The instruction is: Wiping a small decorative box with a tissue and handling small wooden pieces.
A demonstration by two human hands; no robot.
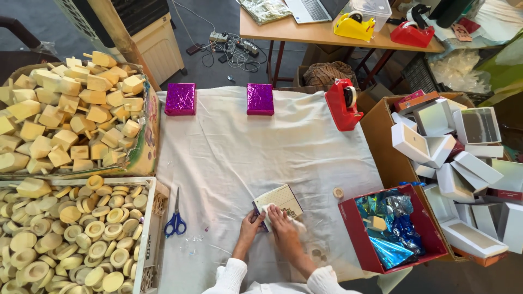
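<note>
Hands: my left hand (250, 220) presses flat against the near-left edge of the small cream box (279, 200), fingers spread open; my right hand (279, 219) lies palm-down over a white wad (268, 209) at the box's near corner. Neither is clenched around anything.
Box: it lies flat on the white cloth (229, 147), at the near middle of the table and turned at a slant — I judge it is pinned there so it cannot slide under the hands.
Reach: blue-handled scissors (176, 220) lie to the left, a small tape roll (338, 192) to the right, the red tape dispenser (343, 103) at the far right edge — all close by for either hand, I think.
Finished-looking: two purple foil-wrapped boxes (180, 99) are set apart at the far edge, away from the hands.
Supply: the red box of blue foil (389, 228) stands just right of me, open.
Counts: one scissors, one loose roll, two purple boxes; on the desk behind, one yellow dispenser (354, 25) and one more red one (412, 34).
Bulk: wooden blocks (71, 109) and wooden discs (71, 228) fill two containers on the left, white boxes (452, 158) a carton on the right — too many to count.
</note>
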